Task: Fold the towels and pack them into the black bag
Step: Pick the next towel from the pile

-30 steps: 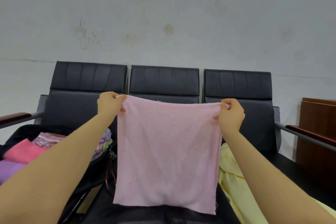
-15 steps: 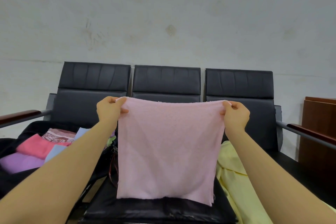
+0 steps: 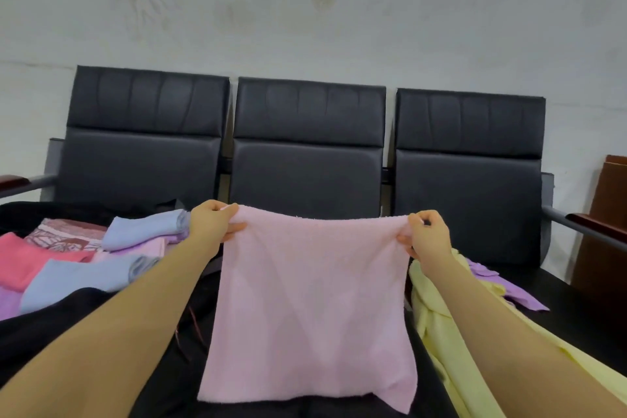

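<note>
The left hand [image 3: 212, 220] pinches one top corner of the pink towel [image 3: 312, 309] and the right hand [image 3: 428, 235] pinches the other. Held up like this, the towel hangs flat below both hands, probably so it can be folded evenly. Past the left hand, folded towels, among them a light blue towel [image 3: 142, 229], lie in the open black bag [image 3: 44, 326]. Below the right hand waits a yellow towel [image 3: 441, 329] and a purple cloth [image 3: 519, 295]. Nothing seems to block the way to the bag.
</note>
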